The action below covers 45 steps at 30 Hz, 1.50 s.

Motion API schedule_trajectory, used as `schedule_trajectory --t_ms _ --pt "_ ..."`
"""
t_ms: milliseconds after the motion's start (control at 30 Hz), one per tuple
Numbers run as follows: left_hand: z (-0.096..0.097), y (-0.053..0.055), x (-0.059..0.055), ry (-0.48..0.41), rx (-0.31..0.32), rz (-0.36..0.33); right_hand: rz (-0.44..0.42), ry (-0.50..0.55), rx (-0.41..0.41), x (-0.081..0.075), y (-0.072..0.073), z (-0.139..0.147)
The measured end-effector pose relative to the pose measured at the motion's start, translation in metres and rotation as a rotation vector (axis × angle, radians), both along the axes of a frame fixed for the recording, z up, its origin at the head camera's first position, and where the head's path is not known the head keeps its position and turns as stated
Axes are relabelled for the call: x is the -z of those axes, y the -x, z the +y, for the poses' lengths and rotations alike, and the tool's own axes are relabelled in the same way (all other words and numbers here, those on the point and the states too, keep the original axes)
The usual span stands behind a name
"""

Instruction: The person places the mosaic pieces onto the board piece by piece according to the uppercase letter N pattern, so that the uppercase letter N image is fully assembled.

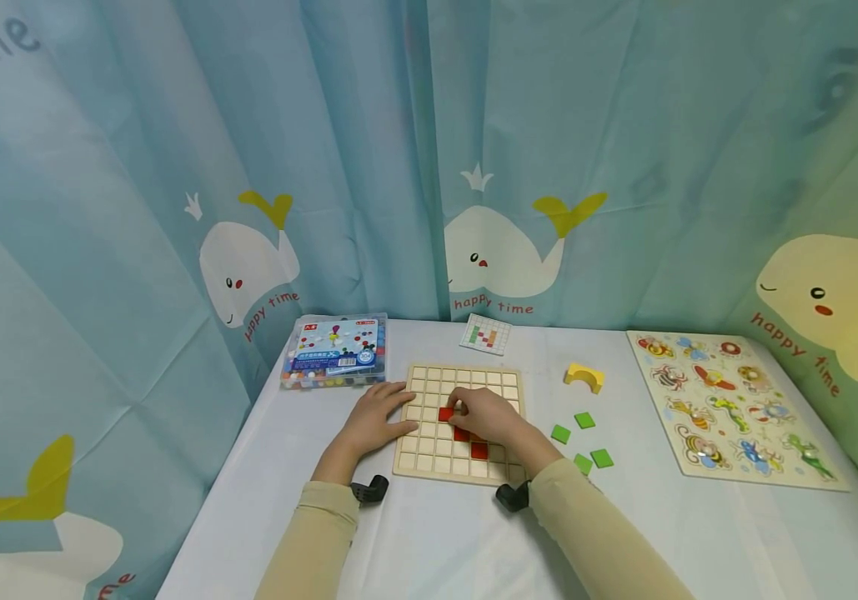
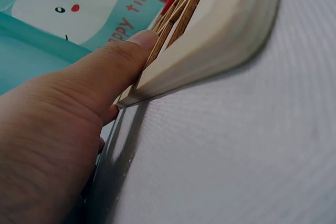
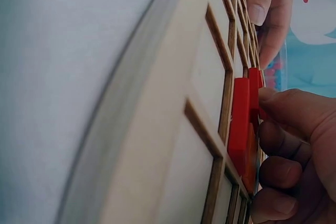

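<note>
A wooden grid board (image 1: 424, 462) lies on the table under both hands. My left hand (image 1: 372, 417) rests at its left edge with relaxed fingers, the thumb (image 2: 123, 53) touching the rim. Over the middle of the board, my right hand (image 1: 490, 414) pinches a small red square tile (image 1: 445, 413) between thumb and fingertips. Another red tile (image 1: 461, 434) is partly covered by that hand, and one more red tile (image 1: 479, 451) sits nearer me. In the right wrist view an orange tile (image 3: 252, 156) shows behind the nearest red one.
Right of the board are several green tiles (image 1: 602, 457) and a yellow arch block (image 1: 584, 377). A pattern card (image 1: 499, 336) lies behind it. At the back left stands a plastic box of beads (image 1: 334, 350); an insect puzzle board (image 1: 729, 400) lies far right.
</note>
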<state>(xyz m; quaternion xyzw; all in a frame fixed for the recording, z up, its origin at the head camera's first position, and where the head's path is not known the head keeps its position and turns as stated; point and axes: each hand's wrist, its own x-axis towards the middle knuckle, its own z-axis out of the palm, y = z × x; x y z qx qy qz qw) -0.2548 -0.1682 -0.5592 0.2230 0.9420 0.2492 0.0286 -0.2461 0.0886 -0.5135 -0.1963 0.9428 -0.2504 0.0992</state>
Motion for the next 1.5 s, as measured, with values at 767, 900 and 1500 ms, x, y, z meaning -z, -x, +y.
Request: schedule_trajectory --t_ms 767,900,1500 --pt "0.0 0.0 -0.001 0.003 -0.001 0.002 -0.001 0.06 0.042 0.009 0.004 0.001" --pt "0.0 0.0 -0.001 0.005 -0.001 0.004 -0.004 0.065 0.056 0.009 0.004 0.001" --pt "-0.001 0.001 0.001 -0.008 0.006 0.01 -0.012 0.095 0.098 0.012 0.004 0.001"
